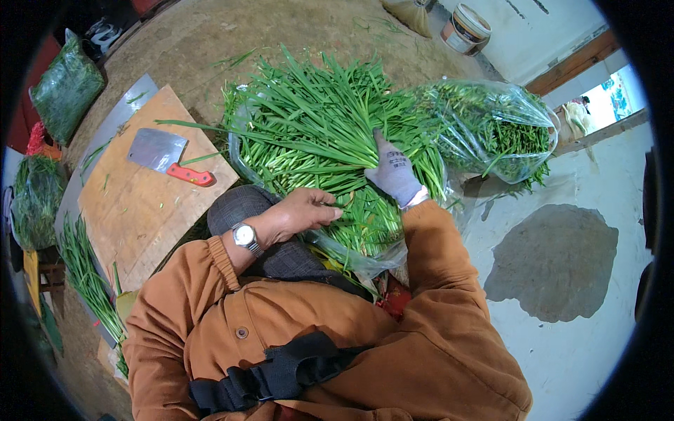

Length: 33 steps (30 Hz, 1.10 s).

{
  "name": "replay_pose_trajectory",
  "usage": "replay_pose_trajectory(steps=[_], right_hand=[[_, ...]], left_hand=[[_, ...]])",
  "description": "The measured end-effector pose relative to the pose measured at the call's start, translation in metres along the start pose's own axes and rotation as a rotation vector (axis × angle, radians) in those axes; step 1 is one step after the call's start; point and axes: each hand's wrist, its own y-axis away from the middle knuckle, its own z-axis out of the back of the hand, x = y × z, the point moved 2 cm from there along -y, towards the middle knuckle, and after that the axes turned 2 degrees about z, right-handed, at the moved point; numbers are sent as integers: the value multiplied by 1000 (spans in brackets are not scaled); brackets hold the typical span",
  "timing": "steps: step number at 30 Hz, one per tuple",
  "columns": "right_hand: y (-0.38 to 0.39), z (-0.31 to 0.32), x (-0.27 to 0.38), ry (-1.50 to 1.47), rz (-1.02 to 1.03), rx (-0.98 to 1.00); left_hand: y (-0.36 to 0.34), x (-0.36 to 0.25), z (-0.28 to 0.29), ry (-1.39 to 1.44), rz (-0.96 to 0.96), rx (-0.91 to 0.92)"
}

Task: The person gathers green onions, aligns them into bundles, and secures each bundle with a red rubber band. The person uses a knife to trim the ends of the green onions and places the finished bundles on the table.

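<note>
Left hand (303,210) bare, wristwatch on the wrist, forearm in a rust-orange sleeve pushed back from the cuff; hand reaches rightward across the body, palm down, fingers curled in a loose closed grip. Right hand (394,172) in a grey work glove, forearm sleeved to the cuff and raised steeply forward, fingers pointing away and pressed flat, thumb spread. Hands near each other, not touching.

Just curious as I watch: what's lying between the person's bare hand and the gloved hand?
In the head view, only long green stalks lie between the bare left hand and the gloved right hand.
</note>
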Motion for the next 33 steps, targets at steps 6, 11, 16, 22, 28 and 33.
replay_pose_trajectory(steps=[6, 11, 16, 22, 28, 33], right_hand=[[53, 33, 63, 204, 110, 62], [98, 19, 127, 51, 421, -52], [94, 25, 49, -1147, 326, -77], [6, -38, 4, -1457, 50, -90], [30, -14, 25, -1086, 94, -355], [70, 18, 142, -1451, 198, 232]], left_hand=[[-20, -2, -13, 482, 94, -76], [-18, 2, -13, 788, -139, -206], [-1, 4, 1, 762, -139, -61], [40, -8, 12, 812, -203, 89], [80, -27, 33, 672, -375, -8], [109, -42, 40, 457, -582, -220]])
